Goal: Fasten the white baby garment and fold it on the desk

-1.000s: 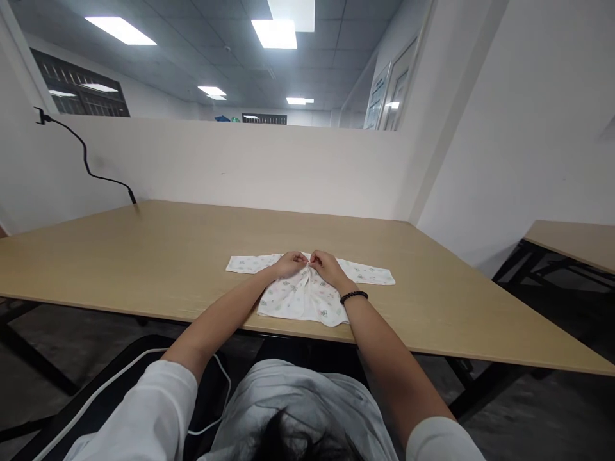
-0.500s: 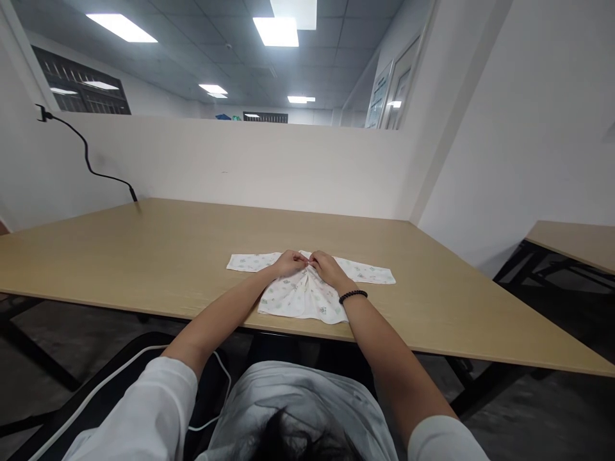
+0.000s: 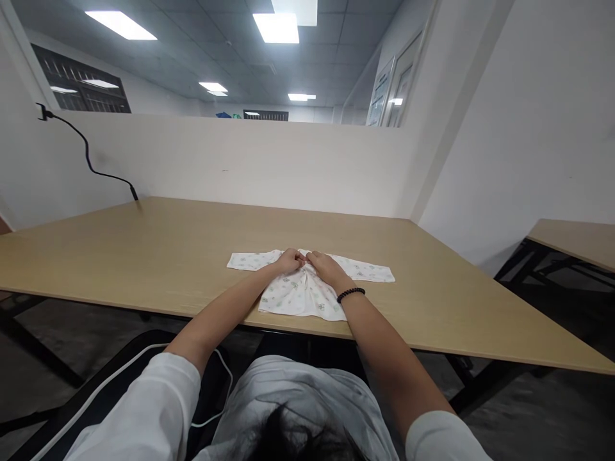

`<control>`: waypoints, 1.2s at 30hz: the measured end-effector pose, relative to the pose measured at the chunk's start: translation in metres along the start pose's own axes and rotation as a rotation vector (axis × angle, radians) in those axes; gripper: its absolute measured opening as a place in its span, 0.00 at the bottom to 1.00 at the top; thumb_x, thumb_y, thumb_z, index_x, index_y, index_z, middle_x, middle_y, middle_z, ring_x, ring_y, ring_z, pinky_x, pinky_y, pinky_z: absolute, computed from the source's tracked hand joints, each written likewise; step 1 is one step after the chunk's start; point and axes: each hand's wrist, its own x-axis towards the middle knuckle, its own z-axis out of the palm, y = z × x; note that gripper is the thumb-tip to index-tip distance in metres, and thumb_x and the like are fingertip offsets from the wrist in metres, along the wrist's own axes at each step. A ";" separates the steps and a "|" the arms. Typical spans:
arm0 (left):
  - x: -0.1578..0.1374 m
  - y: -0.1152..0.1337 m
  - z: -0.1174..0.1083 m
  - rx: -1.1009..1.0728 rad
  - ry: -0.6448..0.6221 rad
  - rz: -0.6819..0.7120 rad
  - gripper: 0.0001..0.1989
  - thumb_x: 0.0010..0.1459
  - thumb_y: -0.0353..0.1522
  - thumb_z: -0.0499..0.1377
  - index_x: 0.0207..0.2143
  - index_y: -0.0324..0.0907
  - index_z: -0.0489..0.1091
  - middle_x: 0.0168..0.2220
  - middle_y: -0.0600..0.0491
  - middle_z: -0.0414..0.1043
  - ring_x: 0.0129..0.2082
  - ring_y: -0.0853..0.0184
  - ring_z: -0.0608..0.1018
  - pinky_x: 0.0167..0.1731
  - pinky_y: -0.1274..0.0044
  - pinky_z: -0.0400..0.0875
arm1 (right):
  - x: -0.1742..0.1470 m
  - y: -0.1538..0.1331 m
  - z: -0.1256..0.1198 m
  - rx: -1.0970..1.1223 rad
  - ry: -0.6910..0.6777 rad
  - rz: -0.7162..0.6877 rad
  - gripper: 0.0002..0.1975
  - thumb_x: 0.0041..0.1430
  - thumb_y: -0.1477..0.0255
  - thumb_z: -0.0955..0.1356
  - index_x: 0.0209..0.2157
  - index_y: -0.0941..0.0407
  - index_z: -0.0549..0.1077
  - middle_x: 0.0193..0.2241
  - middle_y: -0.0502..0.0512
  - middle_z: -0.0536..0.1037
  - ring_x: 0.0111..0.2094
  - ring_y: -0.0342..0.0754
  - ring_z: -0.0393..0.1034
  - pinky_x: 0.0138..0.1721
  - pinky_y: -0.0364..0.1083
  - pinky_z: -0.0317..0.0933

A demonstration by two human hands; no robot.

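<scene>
A small white long-sleeved shirt (image 3: 302, 298) with a faint print lies on the table, its sleeves stretched out left and right and its hem toward me. Both hands meet at the middle of its chest. My left hand (image 3: 289, 261) pinches the cloth there, fingertips closed. Right beside it, my right hand (image 3: 327, 267) is also closed on the cloth, its fingertips touching or almost touching the left ones. Folds fan out from the pinched spot down to the hem. Whether a button or snap sits between the fingers is too small to tell.
The shirt rests near the front edge of a wood-coloured table (image 3: 182, 237). A black flexible-arm holder (image 3: 87, 153) rises at the table's back left. A low white wall (image 3: 269, 163) stands behind. Another table (image 3: 576, 243) is at the right. A white cable (image 3: 96, 390) runs at lower left.
My right hand has shifted very slightly left, its fingertips closer over the pinched cloth. The shirt stays in place; the whole view has tilted a little.
</scene>
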 end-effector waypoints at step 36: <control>-0.011 -0.003 -0.018 0.652 -0.080 0.419 0.15 0.60 0.31 0.55 0.46 0.39 0.77 0.45 0.43 0.75 0.48 0.57 0.74 0.53 0.70 0.67 | -0.011 0.039 0.024 0.247 -0.086 0.308 0.19 0.69 0.71 0.61 0.58 0.47 0.71 0.64 0.62 0.65 0.66 0.60 0.55 0.61 0.67 0.49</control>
